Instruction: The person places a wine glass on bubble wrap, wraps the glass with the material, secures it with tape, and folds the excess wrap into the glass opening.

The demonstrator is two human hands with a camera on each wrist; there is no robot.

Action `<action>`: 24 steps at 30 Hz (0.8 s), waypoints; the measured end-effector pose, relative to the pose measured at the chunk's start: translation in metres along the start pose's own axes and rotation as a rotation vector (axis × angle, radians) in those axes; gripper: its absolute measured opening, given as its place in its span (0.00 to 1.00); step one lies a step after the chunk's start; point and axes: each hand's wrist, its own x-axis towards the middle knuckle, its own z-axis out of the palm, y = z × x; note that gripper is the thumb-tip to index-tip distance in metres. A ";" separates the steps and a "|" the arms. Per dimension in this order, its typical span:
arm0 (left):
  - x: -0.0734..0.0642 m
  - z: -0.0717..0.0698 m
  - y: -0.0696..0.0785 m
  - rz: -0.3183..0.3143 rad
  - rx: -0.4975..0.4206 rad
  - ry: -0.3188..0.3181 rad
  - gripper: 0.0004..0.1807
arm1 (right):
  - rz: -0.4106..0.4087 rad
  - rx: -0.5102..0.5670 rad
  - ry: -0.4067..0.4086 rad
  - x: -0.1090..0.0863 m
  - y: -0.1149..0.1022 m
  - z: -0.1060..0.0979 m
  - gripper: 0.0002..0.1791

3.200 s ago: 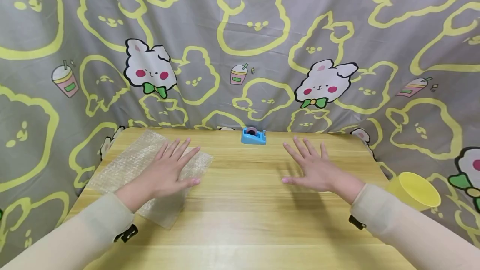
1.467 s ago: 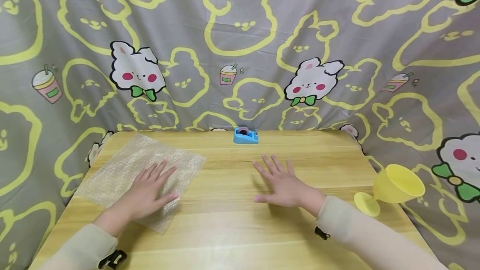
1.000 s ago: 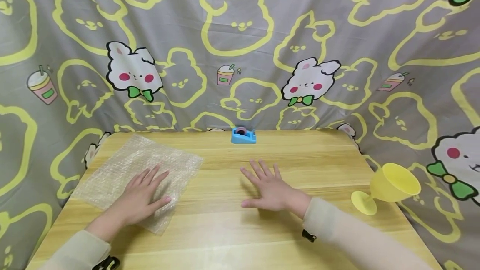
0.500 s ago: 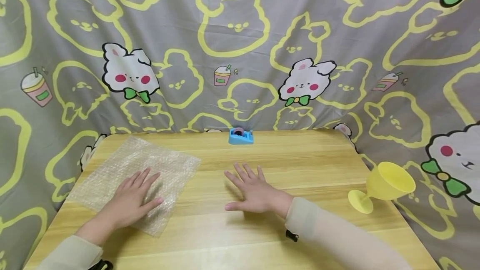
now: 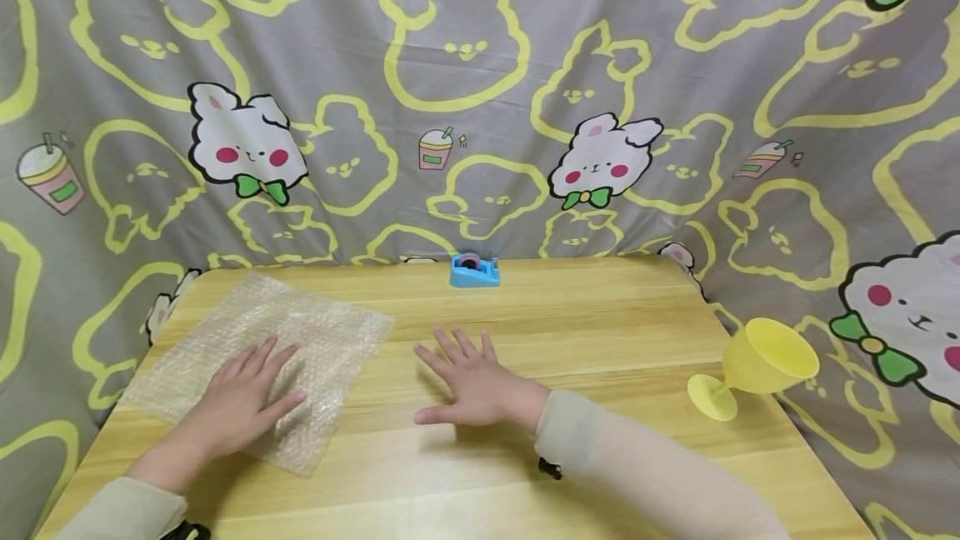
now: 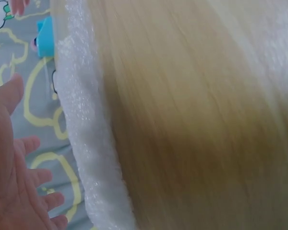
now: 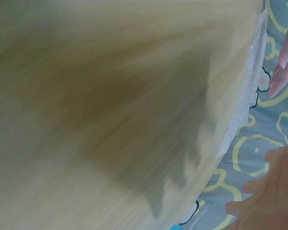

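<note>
My left hand (image 5: 240, 407) hovers over a clear sheet of bubble wrap (image 5: 330, 340), fingers spread and holding nothing. In the left wrist view that hand (image 6: 9, 158) shows at the left edge, with the bubble wrap (image 6: 86, 120) lying flat beyond it. Above the middle of the table is my right hand (image 5: 480, 386), fingers spread, palm down, nothing in it. The right wrist view catches the right hand (image 7: 273, 191) at its lower right, with its shadow on the wood.
A blue tape dispenser (image 5: 475, 272) with a pink roll stands at the table's back edge. On the right, a yellow goblet (image 5: 761, 357) lies on its side near the edge of the wooden table (image 5: 600, 307). A patterned grey curtain (image 5: 480, 107) hangs behind.
My right hand has moved left, from near the table's right side to its middle. My left hand has come back lower over the bubble wrap. The view has shifted right, showing the whole goblet.
</note>
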 end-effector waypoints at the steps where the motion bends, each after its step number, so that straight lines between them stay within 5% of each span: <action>1: 0.000 0.000 -0.001 -0.002 0.002 0.002 0.41 | -0.003 -0.003 -0.002 0.002 -0.002 0.001 0.53; 24: -0.004 -0.003 -0.027 -0.068 0.021 -0.011 0.40 | -0.031 0.016 -0.062 0.040 -0.037 0.020 0.51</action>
